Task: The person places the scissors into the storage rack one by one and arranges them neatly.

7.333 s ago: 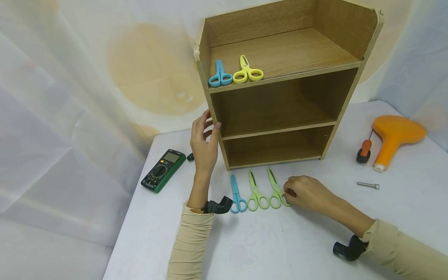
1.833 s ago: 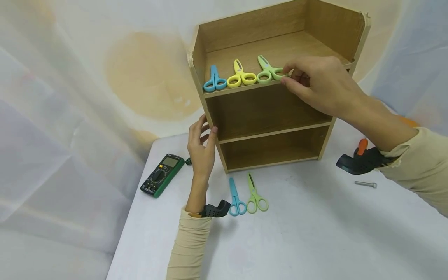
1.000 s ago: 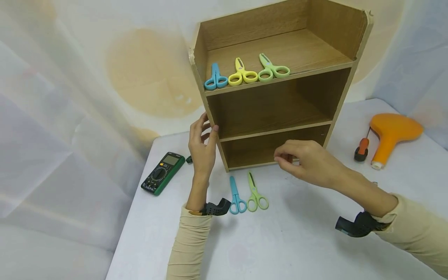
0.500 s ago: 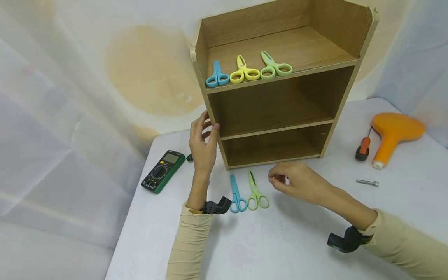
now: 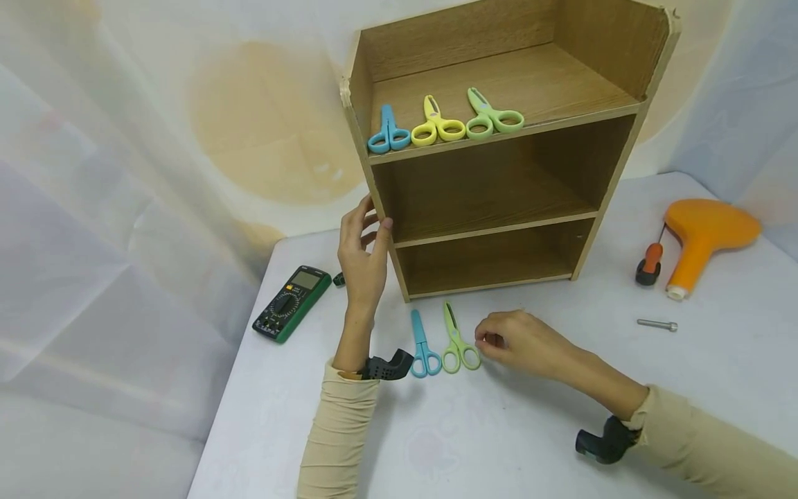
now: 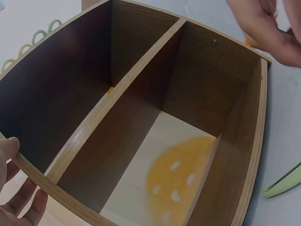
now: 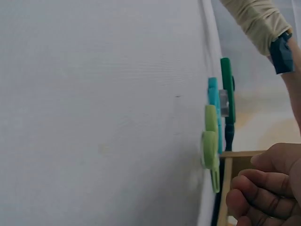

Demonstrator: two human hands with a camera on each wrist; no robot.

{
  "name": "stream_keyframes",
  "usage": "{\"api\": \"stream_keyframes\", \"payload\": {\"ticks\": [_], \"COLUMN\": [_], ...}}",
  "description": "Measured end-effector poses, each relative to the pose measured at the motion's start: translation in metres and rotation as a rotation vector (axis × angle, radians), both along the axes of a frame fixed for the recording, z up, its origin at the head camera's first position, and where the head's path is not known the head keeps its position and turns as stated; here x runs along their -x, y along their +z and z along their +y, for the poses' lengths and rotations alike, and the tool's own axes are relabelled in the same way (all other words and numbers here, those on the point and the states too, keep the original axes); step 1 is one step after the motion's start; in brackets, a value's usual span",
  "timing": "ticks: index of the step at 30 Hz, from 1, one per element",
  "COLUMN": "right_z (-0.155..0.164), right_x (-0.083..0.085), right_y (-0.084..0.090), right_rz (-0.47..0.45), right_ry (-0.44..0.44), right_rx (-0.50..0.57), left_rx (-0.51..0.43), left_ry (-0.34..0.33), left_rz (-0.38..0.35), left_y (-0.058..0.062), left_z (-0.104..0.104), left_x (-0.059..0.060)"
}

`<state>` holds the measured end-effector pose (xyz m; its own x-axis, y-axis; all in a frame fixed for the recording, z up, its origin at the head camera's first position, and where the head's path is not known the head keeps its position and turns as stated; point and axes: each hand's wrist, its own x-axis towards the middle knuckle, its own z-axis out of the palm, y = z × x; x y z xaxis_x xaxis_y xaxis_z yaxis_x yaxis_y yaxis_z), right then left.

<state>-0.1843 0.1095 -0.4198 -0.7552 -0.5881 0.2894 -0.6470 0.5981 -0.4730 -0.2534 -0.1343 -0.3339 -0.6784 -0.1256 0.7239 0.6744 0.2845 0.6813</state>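
Observation:
My left hand (image 5: 364, 260) grips the left side panel of a wooden shelf unit (image 5: 492, 232), thumb on the front edge and fingers behind. In the left wrist view, its fingertips (image 6: 35, 207) show at the panel. My right hand (image 5: 520, 342) hovers low over the table, loosely curled and holding nothing, its fingertips right beside the handle of green scissors (image 5: 453, 344). Blue scissors (image 5: 420, 350) lie just left of those. On the top shelf, blue scissors (image 5: 388, 133), yellow scissors (image 5: 436, 126) and green scissors (image 5: 489, 118) lie in a row, handles toward the front edge.
A green-and-black multimeter (image 5: 291, 305) lies on the left of the white table (image 5: 499, 443). To the right are an orange paddle-shaped object (image 5: 704, 239), an orange-and-black screwdriver (image 5: 650, 265) and a metal bolt (image 5: 657, 324). A wall with a printed cloth stands behind the shelf unit.
One pair of green scissors has gone from the table to the top shelf, where my right hand let go. That hand has since come down beside the other green pair. My left hand stays put.

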Motion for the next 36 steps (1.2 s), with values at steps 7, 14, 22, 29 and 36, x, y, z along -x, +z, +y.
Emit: {"api": "stream_keyframes", "payload": {"ticks": [7, 14, 22, 29, 36], "right_z": [-0.003, -0.008, -0.015, -0.013, 0.001], "right_x": [0.003, 0.004, 0.006, 0.004, -0.003], "right_y": [-0.014, -0.021, -0.029, -0.026, -0.017], "right_rz": [-0.061, -0.095, -0.052, -0.109, -0.104], "right_ry": [-0.008, -0.05, -0.133, -0.173, -0.182], "right_rx": [-0.004, -0.032, -0.029, 0.034, 0.056], "left_rx": [0.0, -0.002, -0.002, -0.003, -0.001], "left_ry": [0.003, -0.001, 0.005, -0.004, 0.001], "left_rz": [-0.004, 0.007, 0.004, 0.002, 0.013], "left_y": [0.001, 0.002, 0.002, 0.002, 0.001], "left_z": [0.0, 0.002, 0.001, 0.0, 0.0], "left_x": [0.0, -0.001, -0.001, -0.001, 0.0]}}
